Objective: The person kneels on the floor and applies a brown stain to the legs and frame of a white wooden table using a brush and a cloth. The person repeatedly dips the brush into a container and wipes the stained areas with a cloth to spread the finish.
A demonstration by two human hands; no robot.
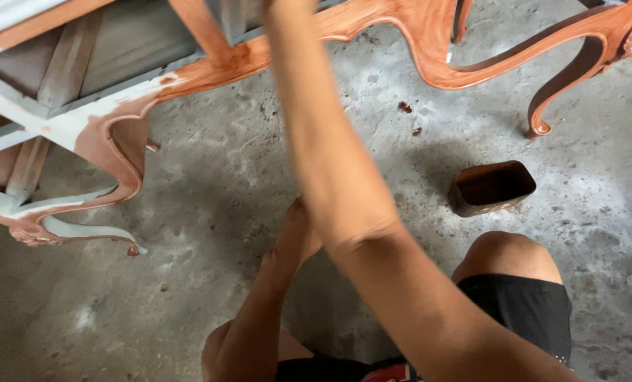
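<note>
From the head camera I look down on a carved wooden furniture frame (429,49) running across the top from ten o'clock to two o'clock, its right part coated reddish-brown and its left part (61,127) mostly pale grey with patchy stain. My right arm (337,177) rises from five o'clock toward twelve, and the right hand (288,6) meets the frame's rail at the top edge; it is cut off there, so I cannot tell whether its fingers are spread or pinching anything. My left forearm (273,283) comes up from six o'clock, and the left hand (300,219) sits behind the right arm, hidden, its grip unreadable. At three o'clock a small rectangular container (491,187) of dark stain stands on the concrete floor (210,212), just beyond my right knee (507,255).
</note>
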